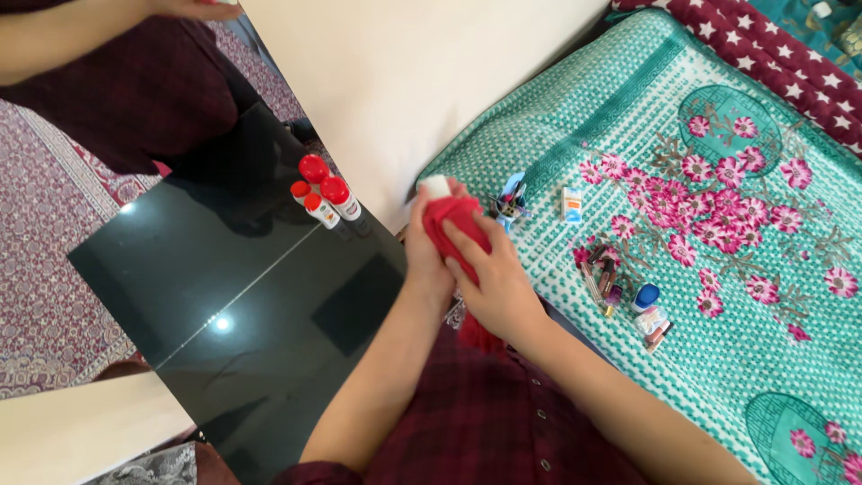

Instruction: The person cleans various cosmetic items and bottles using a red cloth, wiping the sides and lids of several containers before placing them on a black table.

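Head view, looking down. The left hand [424, 256] is closed around a small white-topped container [436, 187], only its top showing above the fingers. The right hand [492, 283] is closed on a red cloth [453, 220], pressing it against the container; the cloth's loose end hangs below the hands. Both are held over the edge of a bed with a teal blanket [718, 359] patterned with pink flowers. On the blanket, near the hands, lie a blue clip-like object [510, 199], a small white box [572, 203], several lipsticks [602, 274] and a blue-capped jar [645, 296]. To the left, three red-capped bottles [321, 193] stand together on a glossy black counter [180, 269].
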